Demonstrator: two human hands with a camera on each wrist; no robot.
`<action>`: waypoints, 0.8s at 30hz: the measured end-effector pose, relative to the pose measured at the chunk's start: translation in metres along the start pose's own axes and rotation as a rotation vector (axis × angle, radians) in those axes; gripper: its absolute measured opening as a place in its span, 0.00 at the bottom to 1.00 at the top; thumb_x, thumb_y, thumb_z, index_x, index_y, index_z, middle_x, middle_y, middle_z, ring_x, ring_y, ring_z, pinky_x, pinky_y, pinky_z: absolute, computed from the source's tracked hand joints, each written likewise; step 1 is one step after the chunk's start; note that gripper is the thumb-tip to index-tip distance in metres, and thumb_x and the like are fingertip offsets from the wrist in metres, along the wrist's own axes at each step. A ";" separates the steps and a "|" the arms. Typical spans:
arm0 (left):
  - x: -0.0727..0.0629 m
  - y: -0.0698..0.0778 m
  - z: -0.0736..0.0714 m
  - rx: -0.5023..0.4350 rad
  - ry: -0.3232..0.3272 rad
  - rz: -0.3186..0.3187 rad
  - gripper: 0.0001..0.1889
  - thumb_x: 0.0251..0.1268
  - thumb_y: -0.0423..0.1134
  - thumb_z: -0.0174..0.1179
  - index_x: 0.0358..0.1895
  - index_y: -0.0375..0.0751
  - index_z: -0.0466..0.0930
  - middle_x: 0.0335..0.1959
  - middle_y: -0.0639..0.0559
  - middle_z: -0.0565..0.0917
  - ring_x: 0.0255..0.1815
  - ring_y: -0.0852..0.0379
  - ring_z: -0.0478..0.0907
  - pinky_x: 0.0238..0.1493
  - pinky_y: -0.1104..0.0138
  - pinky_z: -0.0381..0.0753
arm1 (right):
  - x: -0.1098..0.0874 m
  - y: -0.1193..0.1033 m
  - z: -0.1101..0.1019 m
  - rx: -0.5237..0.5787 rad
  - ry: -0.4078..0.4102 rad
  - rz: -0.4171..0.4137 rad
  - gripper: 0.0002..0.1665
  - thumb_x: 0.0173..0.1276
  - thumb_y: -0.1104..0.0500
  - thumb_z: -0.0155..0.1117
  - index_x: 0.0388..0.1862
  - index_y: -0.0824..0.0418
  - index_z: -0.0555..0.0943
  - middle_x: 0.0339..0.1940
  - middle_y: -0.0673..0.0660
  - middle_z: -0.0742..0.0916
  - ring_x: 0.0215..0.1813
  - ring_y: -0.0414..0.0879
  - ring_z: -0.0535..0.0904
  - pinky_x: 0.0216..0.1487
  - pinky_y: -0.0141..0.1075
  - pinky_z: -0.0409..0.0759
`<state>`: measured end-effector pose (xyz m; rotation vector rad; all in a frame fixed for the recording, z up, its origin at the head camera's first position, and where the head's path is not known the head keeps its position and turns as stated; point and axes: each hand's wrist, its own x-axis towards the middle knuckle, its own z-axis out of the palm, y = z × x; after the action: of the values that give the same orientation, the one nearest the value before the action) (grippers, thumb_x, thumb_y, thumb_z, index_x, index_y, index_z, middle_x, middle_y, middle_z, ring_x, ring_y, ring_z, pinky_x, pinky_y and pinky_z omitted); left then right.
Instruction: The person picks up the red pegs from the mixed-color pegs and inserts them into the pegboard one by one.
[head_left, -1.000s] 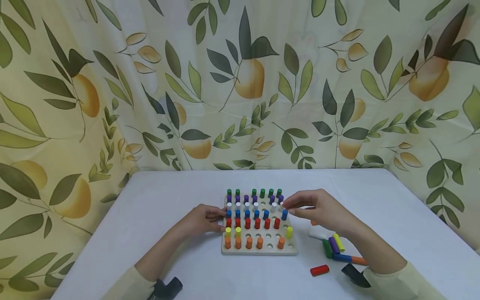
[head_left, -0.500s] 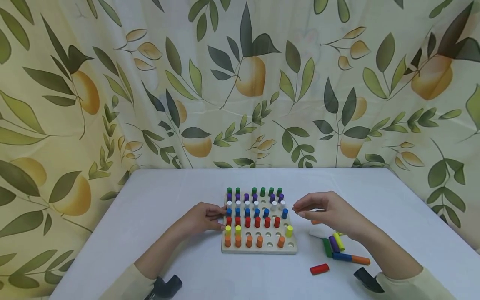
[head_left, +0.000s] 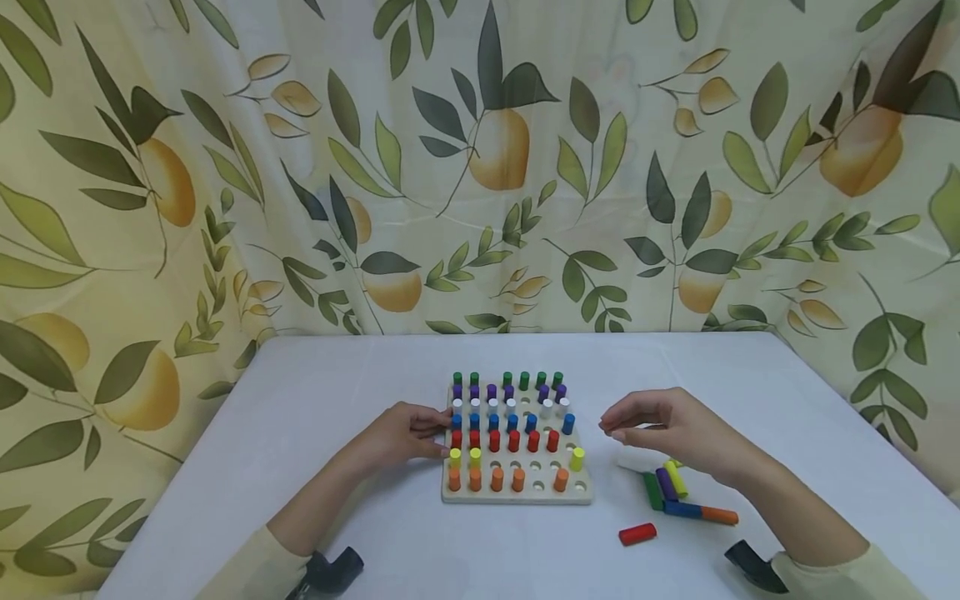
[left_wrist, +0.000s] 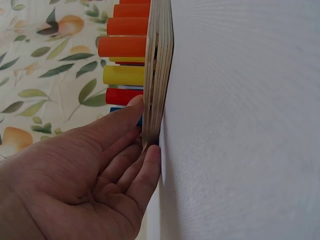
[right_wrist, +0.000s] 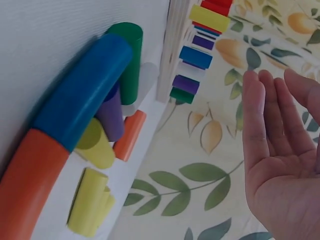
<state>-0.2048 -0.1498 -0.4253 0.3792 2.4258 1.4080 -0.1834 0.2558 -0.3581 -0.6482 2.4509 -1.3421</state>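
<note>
A wooden pegboard (head_left: 517,499) stands mid-table, with rows of green, purple, white, blue, red, yellow and orange pegs and some bare holes. My left hand (head_left: 408,435) holds its left edge; in the left wrist view, the thumb (left_wrist: 134,107) lies on the peg side and the fingers curl at the board's layered edge (left_wrist: 159,65). To the right of the board, my right hand (head_left: 678,429) hovers above the table, fingers extended and slightly bent. Nothing sits between its thumb and fingers in the right wrist view, where the palm (right_wrist: 287,185) faces the camera.
Loose pegs lie right of the board, under and beside my right forearm: green (head_left: 652,492), purple (head_left: 666,483), blue (head_left: 682,508), orange (head_left: 720,516) and several others. A red peg (head_left: 637,534) lies nearer the front. A patterned curtain (head_left: 480,167) hangs behind the table.
My right hand has drawn back rightward from the right end of the white row, where a white peg now stands uncovered. My left hand stays at the board's left edge.
</note>
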 end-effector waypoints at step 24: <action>-0.001 0.000 0.000 0.024 0.003 -0.019 0.20 0.59 0.31 0.76 0.56 0.37 0.87 0.68 0.41 0.78 0.67 0.47 0.77 0.63 0.57 0.79 | -0.023 0.023 -0.004 0.091 -0.266 0.036 0.11 0.72 0.64 0.69 0.51 0.67 0.84 0.50 0.67 0.87 0.48 0.60 0.85 0.51 0.36 0.86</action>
<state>-0.2041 -0.1495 -0.4251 0.3586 2.4440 1.3731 -0.1714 0.2810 -0.3748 -0.7070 2.1689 -1.2568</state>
